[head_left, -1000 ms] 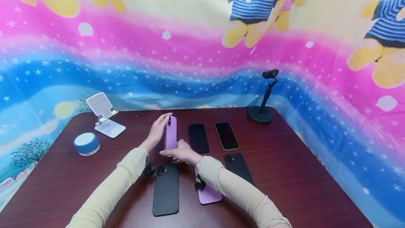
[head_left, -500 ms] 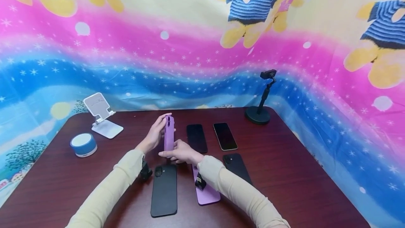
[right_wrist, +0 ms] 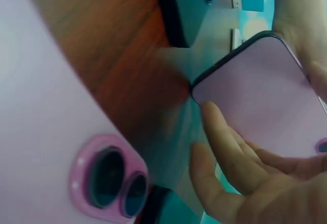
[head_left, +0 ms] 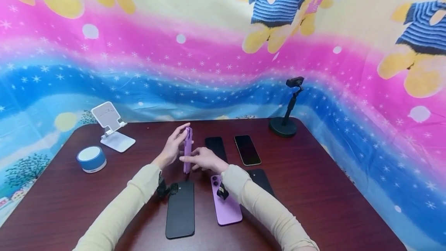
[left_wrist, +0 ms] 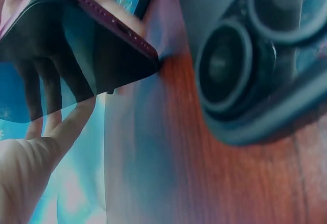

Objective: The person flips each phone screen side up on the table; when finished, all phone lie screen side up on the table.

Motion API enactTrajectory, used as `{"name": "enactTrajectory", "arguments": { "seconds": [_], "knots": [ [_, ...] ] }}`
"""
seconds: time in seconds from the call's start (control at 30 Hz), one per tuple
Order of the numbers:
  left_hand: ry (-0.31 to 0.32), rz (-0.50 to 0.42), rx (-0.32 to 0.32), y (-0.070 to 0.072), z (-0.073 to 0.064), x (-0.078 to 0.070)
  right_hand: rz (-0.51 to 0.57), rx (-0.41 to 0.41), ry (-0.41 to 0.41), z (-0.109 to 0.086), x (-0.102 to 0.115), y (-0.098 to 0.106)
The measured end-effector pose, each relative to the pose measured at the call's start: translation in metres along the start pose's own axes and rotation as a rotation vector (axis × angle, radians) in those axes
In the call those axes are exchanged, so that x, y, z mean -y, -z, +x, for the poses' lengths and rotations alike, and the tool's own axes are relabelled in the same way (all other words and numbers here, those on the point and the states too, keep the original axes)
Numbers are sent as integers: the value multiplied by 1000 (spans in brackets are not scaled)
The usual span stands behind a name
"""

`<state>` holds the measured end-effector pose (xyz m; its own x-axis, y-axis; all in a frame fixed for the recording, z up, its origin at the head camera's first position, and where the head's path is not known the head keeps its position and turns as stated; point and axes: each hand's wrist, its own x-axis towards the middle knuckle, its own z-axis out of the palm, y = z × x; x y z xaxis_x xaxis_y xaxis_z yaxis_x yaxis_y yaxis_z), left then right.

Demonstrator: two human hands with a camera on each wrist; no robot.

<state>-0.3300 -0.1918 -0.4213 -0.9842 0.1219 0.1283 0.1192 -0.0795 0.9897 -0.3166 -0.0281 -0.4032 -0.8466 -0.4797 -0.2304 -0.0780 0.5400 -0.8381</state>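
My left hand (head_left: 170,150) holds a purple smartphone (head_left: 188,146) upright above the table, almost edge-on in the head view. The fingers reach over its top and along its side. Its dark screen (left_wrist: 112,55) shows in the left wrist view, with reflections of fingers in it. My right hand (head_left: 207,160) is at the lower part of this phone, fingers mostly straight; in the right wrist view they lie at its purple back (right_wrist: 255,81). Below the hands lie a black smartphone (head_left: 181,212) and another purple smartphone (head_left: 228,208), backs up, the latter partly under my right wrist.
Two phones with dark screens up, one black (head_left: 215,146) and one light-rimmed (head_left: 248,150), lie farther back. Another dark phone (head_left: 263,181) is partly behind my right forearm. A white phone stand (head_left: 113,127), a blue-white cylinder (head_left: 91,160) and a black stand (head_left: 283,126) stand around.
The held phone has turned from showing its purple back to nearly edge-on. My right hand has shifted from its bottom end slightly up and to the right, uncovering the second purple phone's cameras.
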Motion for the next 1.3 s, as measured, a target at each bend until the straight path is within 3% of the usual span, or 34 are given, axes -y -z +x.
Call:
{"name": "enactTrajectory", "arguments": {
  "seconds": [0.17, 0.4, 0.73, 1.0, 1.3],
  "knots": [
    [24, -16, -3, -1, 1, -3, 43, -103, 56, 2, 3, 5],
    [59, -15, -35, 0, 1, -1, 101, -184, 132, 5, 2, 5],
    [32, -22, -41, -1, 0, 1, -60, -378, 197, 6, 5, 5],
    [107, -23, -110, 1, -1, 5, -111, -434, 233, 5, 3, 7],
    [132, 194, -170, 10, -11, 8, -9, -438, 152, 6, -3, 11]
  ]
}}
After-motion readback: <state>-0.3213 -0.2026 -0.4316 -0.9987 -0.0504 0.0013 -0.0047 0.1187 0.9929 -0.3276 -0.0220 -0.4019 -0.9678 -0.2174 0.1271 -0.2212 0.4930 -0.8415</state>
